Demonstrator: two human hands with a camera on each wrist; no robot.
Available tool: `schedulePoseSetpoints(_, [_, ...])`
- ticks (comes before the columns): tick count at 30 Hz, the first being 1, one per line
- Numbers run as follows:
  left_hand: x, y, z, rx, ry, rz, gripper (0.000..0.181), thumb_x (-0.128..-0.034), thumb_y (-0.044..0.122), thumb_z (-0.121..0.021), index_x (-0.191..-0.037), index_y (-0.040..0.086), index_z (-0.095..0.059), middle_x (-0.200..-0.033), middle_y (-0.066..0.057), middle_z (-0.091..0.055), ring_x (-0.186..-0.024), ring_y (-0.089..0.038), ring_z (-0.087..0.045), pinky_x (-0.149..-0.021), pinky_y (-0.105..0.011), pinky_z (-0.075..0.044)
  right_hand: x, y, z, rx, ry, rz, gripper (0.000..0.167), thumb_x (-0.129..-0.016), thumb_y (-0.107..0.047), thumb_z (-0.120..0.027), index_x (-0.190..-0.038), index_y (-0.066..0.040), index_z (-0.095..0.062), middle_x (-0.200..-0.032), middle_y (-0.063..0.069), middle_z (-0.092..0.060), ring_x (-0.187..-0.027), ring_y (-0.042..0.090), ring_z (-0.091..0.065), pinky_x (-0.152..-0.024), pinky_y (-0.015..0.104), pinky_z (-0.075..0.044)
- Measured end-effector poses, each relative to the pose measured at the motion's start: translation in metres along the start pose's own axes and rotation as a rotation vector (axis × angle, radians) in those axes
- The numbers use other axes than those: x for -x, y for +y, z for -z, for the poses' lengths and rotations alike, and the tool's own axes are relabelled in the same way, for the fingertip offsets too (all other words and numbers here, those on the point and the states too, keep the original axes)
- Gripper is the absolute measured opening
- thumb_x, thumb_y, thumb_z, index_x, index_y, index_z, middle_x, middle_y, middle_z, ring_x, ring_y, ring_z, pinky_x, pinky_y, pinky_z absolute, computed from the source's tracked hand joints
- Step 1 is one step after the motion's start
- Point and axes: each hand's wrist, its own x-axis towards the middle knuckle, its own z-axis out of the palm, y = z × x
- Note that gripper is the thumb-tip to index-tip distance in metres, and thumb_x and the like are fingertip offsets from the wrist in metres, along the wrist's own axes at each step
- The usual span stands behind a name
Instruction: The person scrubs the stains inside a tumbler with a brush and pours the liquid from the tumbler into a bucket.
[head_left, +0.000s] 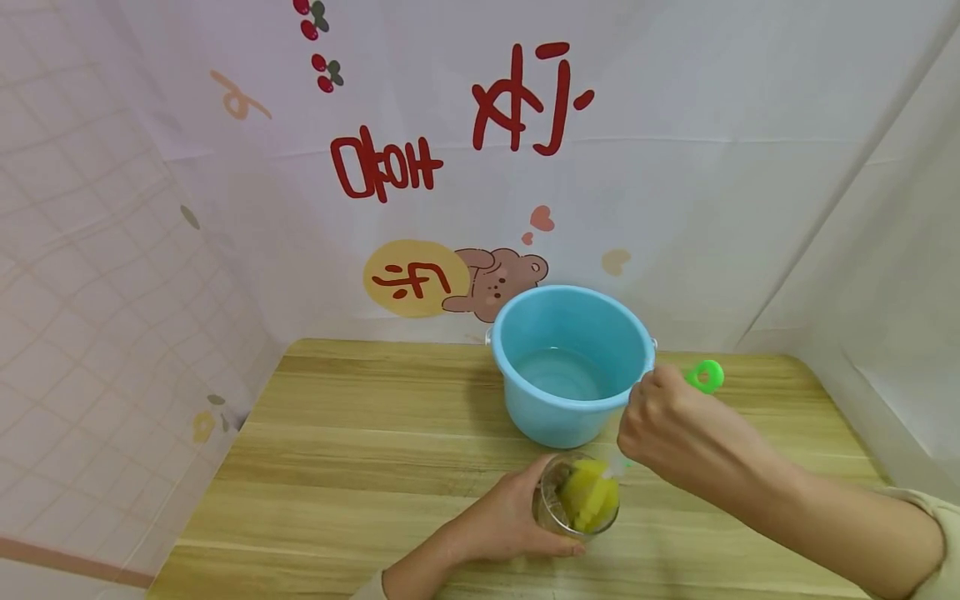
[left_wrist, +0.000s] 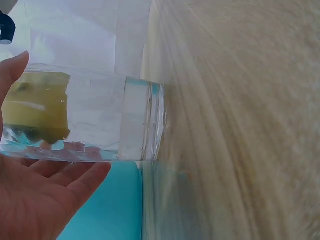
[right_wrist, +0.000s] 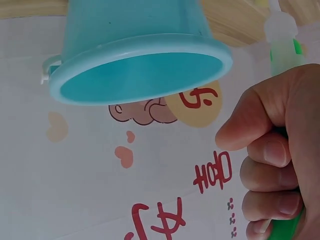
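A clear drinking glass (left_wrist: 97, 112) stands near the front of the table, its base at or just over the wood. My left hand (head_left: 508, 515) holds it, thumb on one side and fingers along the other. Inside the upper part of the glass is the yellow sponge head (head_left: 588, 496) of a cup brush, which also shows through the wall in the left wrist view. My right hand (head_left: 663, 421) grips the brush's green handle (right_wrist: 286, 224) in a fist, with the pale shaft (right_wrist: 281, 32) slanting down to the glass. The handle's looped end sticks out behind that fist.
Just behind the glass stands a light blue bucket (head_left: 525, 417) with some water (head_left: 555, 375) in its bottom. The wooden table (head_left: 337, 467) runs back to a white printed sheet (head_left: 675, 192), and more sheeting hangs at both sides.
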Motion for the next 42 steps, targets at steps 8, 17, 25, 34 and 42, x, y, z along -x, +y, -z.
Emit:
schedulePoseSetpoints(8, [0.000,0.001,0.001,-0.014,-0.001,-0.008,0.082,-0.0824,0.042,-0.091,-0.149,0.036,-0.042,-0.137,0.017,-0.057,-0.123,-0.002,-0.055,-0.106,-0.027,-0.046,0.001,0.004,0.015,0.008,0.016,0.024,0.025,-0.068,0.014,-0.049,-0.056,0.011,-0.027,-0.050,0.023,-0.037,-0.048,0.027,-0.036,-0.057,0.024,-0.019])
schedulePoseSetpoints(17, [0.000,0.000,0.000,0.019,-0.002,-0.011,0.083,-0.0815,0.038,-0.093,-0.148,0.036,-0.044,-0.134,0.018,-0.059,-0.121,-0.002,-0.057,-0.105,-0.027,-0.047,-0.006,0.002,0.020,0.006,0.077,0.008,0.026,-0.066,0.017,-0.049,-0.058,0.011,-0.025,-0.050,0.023,-0.035,-0.049,0.024,-0.031,-0.058,0.024,-0.018])
schedulePoseSetpoints(25, [-0.001,-0.001,0.000,0.014,-0.003,-0.017,0.083,-0.0822,0.039,-0.092,-0.149,0.033,-0.044,-0.133,0.017,-0.059,-0.120,-0.002,-0.058,-0.106,-0.026,-0.047,-0.013,0.001,0.018,0.027,0.028,-0.012,0.033,-0.060,0.009,-0.061,-0.056,0.012,-0.028,-0.049,0.021,-0.040,-0.048,0.022,-0.033,-0.057,0.024,-0.021])
schedulePoseSetpoints(34, [-0.001,-0.002,0.001,-0.017,0.002,0.027,0.090,-0.0813,0.045,-0.091,-0.154,0.034,-0.039,-0.137,0.018,-0.056,-0.124,-0.002,-0.055,-0.108,-0.028,-0.044,-0.013,0.004,0.008,0.012,-0.032,-0.041,0.037,-0.063,0.009,-0.068,-0.055,0.019,-0.033,-0.049,0.024,-0.044,-0.046,0.029,-0.043,-0.054,0.025,-0.022])
schedulePoseSetpoints(42, [-0.002,-0.001,0.000,-0.037,0.004,0.033,0.096,-0.0815,0.047,-0.090,-0.158,0.033,-0.035,-0.147,0.016,-0.051,-0.133,-0.003,-0.049,-0.113,-0.031,-0.041,-0.006,0.009,0.003,0.033,-0.075,-0.044,0.034,-0.065,0.007,-0.067,-0.056,0.019,-0.037,-0.048,0.024,-0.047,-0.048,0.029,-0.047,-0.054,0.024,-0.022])
